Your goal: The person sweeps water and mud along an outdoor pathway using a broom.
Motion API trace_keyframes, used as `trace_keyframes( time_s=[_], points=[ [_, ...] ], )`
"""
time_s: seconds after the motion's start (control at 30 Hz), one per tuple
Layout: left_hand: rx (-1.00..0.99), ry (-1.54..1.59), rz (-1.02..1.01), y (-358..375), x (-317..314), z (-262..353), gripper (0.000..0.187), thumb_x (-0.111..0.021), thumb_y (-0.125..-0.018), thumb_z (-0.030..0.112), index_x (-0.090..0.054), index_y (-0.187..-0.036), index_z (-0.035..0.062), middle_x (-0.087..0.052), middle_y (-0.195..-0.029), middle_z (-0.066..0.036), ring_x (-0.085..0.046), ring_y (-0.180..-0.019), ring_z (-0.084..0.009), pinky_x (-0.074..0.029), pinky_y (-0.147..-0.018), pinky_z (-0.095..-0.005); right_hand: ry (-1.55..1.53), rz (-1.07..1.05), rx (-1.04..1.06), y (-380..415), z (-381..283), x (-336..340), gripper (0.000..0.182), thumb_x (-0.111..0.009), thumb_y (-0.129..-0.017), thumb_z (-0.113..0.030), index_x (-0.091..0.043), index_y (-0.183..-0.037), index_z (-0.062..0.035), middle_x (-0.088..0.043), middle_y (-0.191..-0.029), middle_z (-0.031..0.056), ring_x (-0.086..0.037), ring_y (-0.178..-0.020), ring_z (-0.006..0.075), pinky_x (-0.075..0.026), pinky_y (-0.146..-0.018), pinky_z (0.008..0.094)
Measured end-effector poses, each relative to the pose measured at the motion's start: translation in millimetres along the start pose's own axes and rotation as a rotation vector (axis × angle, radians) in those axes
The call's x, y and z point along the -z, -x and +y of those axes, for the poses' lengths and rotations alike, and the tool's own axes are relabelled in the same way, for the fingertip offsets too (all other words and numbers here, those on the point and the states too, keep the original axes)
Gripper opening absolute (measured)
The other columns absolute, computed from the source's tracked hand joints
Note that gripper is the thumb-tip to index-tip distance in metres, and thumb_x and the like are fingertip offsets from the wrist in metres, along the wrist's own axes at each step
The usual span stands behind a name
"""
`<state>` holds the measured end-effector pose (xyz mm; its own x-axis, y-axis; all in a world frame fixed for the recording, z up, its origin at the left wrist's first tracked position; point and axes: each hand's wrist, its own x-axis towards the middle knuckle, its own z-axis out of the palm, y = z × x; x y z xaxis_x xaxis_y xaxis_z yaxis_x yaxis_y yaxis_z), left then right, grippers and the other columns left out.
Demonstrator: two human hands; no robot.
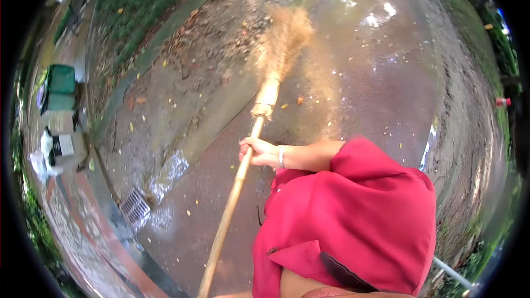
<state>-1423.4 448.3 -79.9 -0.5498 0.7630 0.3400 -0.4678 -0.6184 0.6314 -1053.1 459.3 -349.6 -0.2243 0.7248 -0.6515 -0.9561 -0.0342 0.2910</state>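
My right hand [257, 152] grips the bamboo handle of a long broom [238, 185] about halfway up, with a bracelet on the wrist. The arm comes out of a red sleeve [381, 198] on the right. The broom's straw-coloured bristles [284, 38] are blurred over wet pavement, and dry leaves and dirt [215, 49] lie to their left. The handle's lower end runs off the bottom edge of the view. My left hand is not in view.
The wet paved path [359, 88] carries scattered leaves. A concrete kerb [165, 33] borders grass at the upper left. A metal drain grate [135, 207] sits at the lower left. A green bin [59, 85] and white bags [47, 152] stand far left.
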Motion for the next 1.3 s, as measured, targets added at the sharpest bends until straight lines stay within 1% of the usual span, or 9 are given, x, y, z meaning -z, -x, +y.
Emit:
trace_keyframes(
  time_s=[0.13,0.2,0.37,0.47,0.6,0.97,1.07,1.17,1.3],
  points=[
    [0.222,-0.06,-0.121,11.9,-10.3,-64.1,0.017,-0.043,-0.08,0.018,-0.038,-0.064,0.0179,-0.029,-0.051,0.008,-0.033,-0.048,-0.0054,-0.028,-0.052,-0.0225,-0.077,-0.07,0.156,43.7,-80.0,76.7,0.015,-0.053,-0.072,-0.004,-0.04,-0.063,-0.0038,-0.042,-0.056,0.006,-0.044,-0.059,0.021,-0.042,-0.065,0.0345],
    [0.418,0.223,-0.297,11.4,-7.9,-111.0,0.009,-0.052,-0.075,0.007,-0.043,-0.078,0.0056,-0.03,-0.055,0.003,-0.031,-0.05,-0.0063,-0.029,-0.06,-0.0222,-0.171,-0.06,0.279,87.7,-109.7,90.0,0.015,-0.052,-0.07,-0.004,-0.039,-0.062,-0.0045,-0.041,-0.054,0.0058,-0.044,-0.058,0.0209,-0.042,-0.064,0.0338],
    [0.672,0.299,-0.651,75.5,-122.3,-200.4,0.009,-0.05,-0.077,0.011,-0.047,-0.084,0.0061,-0.037,-0.068,-0.001,-0.039,-0.065,-0.0123,-0.037,-0.079,-0.0332,-0.44,-0.235,0.479,157.9,-200.1,177.3,0.013,-0.049,-0.07,-0.005,-0.041,-0.06,-0.0024,-0.04,-0.05,0.0038,-0.045,-0.057,0.0195,-0.04,-0.066,0.0342],
    [0.831,0.355,-0.805,129.6,-192.1,-247.2,0.009,-0.05,-0.078,0.011,-0.047,-0.084,0.006,-0.039,-0.067,-0.002,-0.04,-0.064,-0.0133,-0.039,-0.078,-0.0341,-0.642,-0.293,0.535,215.4,-230.7,185.7,0.012,-0.049,-0.07,-0.005,-0.042,-0.059,-0.0044,-0.04,-0.047,-0.0004,-0.043,-0.047,0.0131,-0.041,-0.059,0.0296],
    [0.941,0.389,-1.016,218.5,-279.4,-314.0,0.011,-0.051,-0.077,0.015,-0.046,-0.085,0.0086,-0.042,-0.065,-0.002,-0.042,-0.062,-0.013,-0.036,-0.069,-0.0309,-0.751,0.008,0.884,279.3,-270.8,187.2,0.018,-0.05,-0.07,-0.002,-0.038,-0.057,-0.0085,-0.04,-0.047,0.0002,-0.04,-0.044,0.0133,-0.04,-0.055,0.029],
    [1.259,0.501,-1.216,449.7,-502.6,-416.3,0.01,-0.052,-0.075,0.013,-0.046,-0.082,0.0088,-0.042,-0.062,-0.002,-0.043,-0.06,-0.0143,-0.033,-0.067,-0.0316,-0.885,0.216,1.129,373.6,-413.1,254.6,0.019,-0.053,-0.067,-0.002,-0.038,-0.055,-0.0076,-0.04,-0.047,0.0012,-0.042,-0.047,0.0156,-0.043,-0.055,0.0303],
    [1.261,0.48,-1.242,479.8,-537.8,-440.6,0.012,-0.053,-0.074,0.014,-0.047,-0.082,0.0085,-0.042,-0.062,-0.003,-0.043,-0.059,-0.0148,-0.034,-0.066,-0.0318,-1.077,-0.022,1.083,378.3,-447.3,261.7,0.017,-0.053,-0.064,-0.001,-0.041,-0.054,-0.0073,-0.043,-0.051,0.0016,-0.046,-0.052,0.0164,-0.044,-0.054,0.0305],
    [1.271,0.464,-1.229,503.3,-572.4,-473.3,0.013,-0.054,-0.072,0.015,-0.047,-0.081,0.0085,-0.042,-0.062,-0.003,-0.042,-0.058,-0.0144,-0.034,-0.065,-0.0311,-0.964,0.163,1.141,370.2,-491.5,251.2,0.017,-0.053,-0.064,0.0,-0.04,-0.054,-0.0067,-0.042,-0.051,0.0021,-0.045,-0.053,0.0168,-0.044,-0.055,0.0307],
    [1.254,0.46,-1.227,530.4,-623.2,-531.2,0.013,-0.054,-0.072,0.015,-0.047,-0.08,0.0088,-0.041,-0.062,-0.002,-0.041,-0.057,-0.0141,-0.035,-0.065,-0.0307,-0.99,-0.011,1.068,367.2,-570.1,235.8,0.016,-0.054,-0.063,0.001,-0.041,-0.056,-0.0054,-0.043,-0.052,0.005,-0.046,-0.055,0.0198,-0.044,-0.059,0.0326]
  ],
)
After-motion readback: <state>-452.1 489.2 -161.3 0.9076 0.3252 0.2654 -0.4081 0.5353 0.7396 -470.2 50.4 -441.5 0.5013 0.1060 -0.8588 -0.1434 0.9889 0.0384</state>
